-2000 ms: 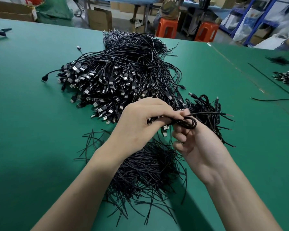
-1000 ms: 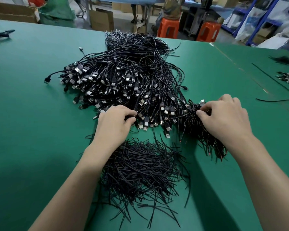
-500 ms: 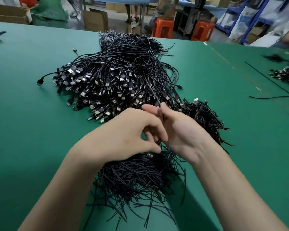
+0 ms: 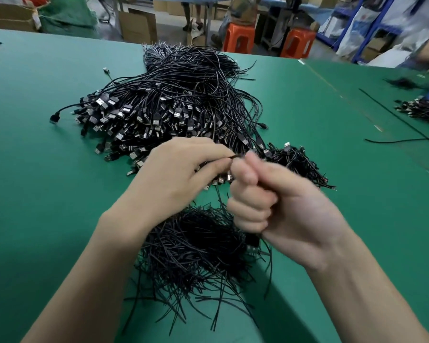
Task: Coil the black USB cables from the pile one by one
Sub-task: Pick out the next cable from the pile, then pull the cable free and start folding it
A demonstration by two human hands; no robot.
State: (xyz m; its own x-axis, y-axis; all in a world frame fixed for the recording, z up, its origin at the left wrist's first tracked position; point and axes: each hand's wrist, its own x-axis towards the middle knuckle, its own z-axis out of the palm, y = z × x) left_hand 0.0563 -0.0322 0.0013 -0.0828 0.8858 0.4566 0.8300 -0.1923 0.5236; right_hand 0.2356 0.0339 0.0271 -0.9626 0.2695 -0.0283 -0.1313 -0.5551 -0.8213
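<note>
Brown cardboard boxes (image 4: 138, 26) stand on the floor beyond the far edge of the table; what is in them cannot be seen.

On the table lies a large pile of thin black rubber-sheathed USB cables (image 4: 174, 102), their silver metal plugs fanned toward the near left and their bare tails trailing far. The left hand (image 4: 183, 174) pinches one black USB cable (image 4: 237, 157) between thumb and forefinger. The right hand (image 4: 278, 201) touches it just to the right, its fingers curled into a fist with the thumb on top, closed round the same cable; this hand is blurred. Both hands hover above the near edge of the pile.

Just right of the hands sits a small heap of coiled black cables (image 4: 297, 162). Under the wrists spreads a bristly mound of short black wire ties (image 4: 196, 248).

The flat green table covering (image 4: 35, 181) is smooth and matte. At far right lie another cluster of black cables (image 4: 424, 111) and a single loose black cord (image 4: 401, 140). Behind the table stand two orange plastic stools (image 4: 238, 37) and blue metal shelving (image 4: 357, 11).
</note>
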